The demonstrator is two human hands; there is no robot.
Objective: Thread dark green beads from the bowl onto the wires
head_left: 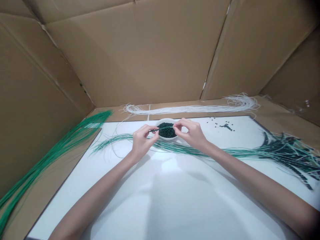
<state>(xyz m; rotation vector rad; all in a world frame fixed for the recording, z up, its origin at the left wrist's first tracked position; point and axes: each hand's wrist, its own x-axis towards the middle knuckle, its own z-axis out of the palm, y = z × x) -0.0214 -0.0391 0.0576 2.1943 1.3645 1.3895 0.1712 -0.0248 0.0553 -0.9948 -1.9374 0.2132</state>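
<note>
My left hand (pixel 142 140) and my right hand (pixel 190 133) are raised just in front of a small white bowl (pixel 167 122) filled with dark green beads (pixel 167 130). Both hands are pinched closed on a thin green cord (pixel 163 129) stretched between them over the bowl. Whether a bead sits on the cord I cannot make out. A spread of green and white cords (pixel 115 139) lies flat on the white board (pixel 160 200) under my hands, running left to right.
A bundle of white cords (pixel 190 108) lies along the back. Long green cords (pixel 50 156) trail off the left. Beaded dark strands (pixel 290 151) pile at the right. A few loose beads (pixel 223 126) sit right of the bowl. Cardboard walls (pixel 150 53) enclose the space.
</note>
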